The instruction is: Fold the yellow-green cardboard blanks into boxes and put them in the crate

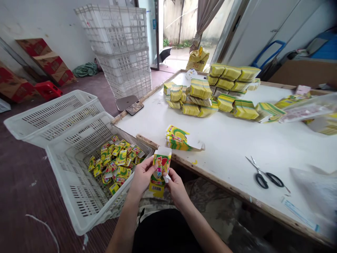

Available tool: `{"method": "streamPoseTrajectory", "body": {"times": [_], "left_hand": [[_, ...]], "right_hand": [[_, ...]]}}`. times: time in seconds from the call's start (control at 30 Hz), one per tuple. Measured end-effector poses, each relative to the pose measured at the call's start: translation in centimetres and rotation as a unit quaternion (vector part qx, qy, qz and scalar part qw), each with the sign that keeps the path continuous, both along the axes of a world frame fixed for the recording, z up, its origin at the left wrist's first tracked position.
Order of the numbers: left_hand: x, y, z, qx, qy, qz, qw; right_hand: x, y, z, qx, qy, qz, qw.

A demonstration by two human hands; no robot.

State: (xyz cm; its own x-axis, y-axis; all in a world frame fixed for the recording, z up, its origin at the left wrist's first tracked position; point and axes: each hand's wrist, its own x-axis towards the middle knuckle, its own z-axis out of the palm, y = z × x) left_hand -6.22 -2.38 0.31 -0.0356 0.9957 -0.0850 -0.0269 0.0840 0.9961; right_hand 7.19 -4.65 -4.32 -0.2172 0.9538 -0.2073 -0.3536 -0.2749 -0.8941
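Observation:
Between my two hands, over my lap at the table's edge, is a yellow and green printed carton (159, 172) with its end flaps sticking out. My left hand (143, 175) pinches its left side. My right hand (176, 184) grips the right side, with the thumb by a white side flap. Just beyond, a small stack of flat cartons (177, 138) lies on the white table (226, 144). To my left stands a white plastic crate (79, 179) holding many small folded cartons (121, 158).
Bundles of flat cartons (200, 88) are piled across the far side of the table. Scissors (265, 175) with black handles lie at the right, near a clear plastic bag (316, 196). A phone (134, 108) rests at the left corner. Tall stacked crates (123, 52) stand behind.

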Motion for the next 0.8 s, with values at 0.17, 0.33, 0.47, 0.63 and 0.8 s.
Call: {"method": "streamPoseTrajectory", "body": {"times": [0.17, 0.33, 0.47, 0.63, 0.8], "left_hand": [[0.2, 0.2, -0.2, -0.003, 0.001, -0.002, 1.000], [-0.3, -0.2, 0.4, 0.030, 0.033, 0.114, 0.992], [-1.0, -1.0, 2.9, 0.092, 0.061, 0.134, 0.985], [0.5, -0.9, 4.1, 0.027, 0.191, -0.194, 0.962], [4.0, -0.6, 2.0, -0.063, 0.216, -0.310, 0.924]], "right_hand": [[0.3, 0.0, 0.4, 0.025, -0.028, 0.003, 0.999], [2.9, 0.2, 2.0, 0.079, -0.080, 0.050, 0.992], [6.2, -0.2, 4.4, 0.181, -0.201, 0.120, 0.955], [8.1, -0.6, 6.6, 0.438, -0.496, 0.187, 0.726], [8.9, 0.1, 7.1, 0.505, -0.504, 0.121, 0.690]]}}
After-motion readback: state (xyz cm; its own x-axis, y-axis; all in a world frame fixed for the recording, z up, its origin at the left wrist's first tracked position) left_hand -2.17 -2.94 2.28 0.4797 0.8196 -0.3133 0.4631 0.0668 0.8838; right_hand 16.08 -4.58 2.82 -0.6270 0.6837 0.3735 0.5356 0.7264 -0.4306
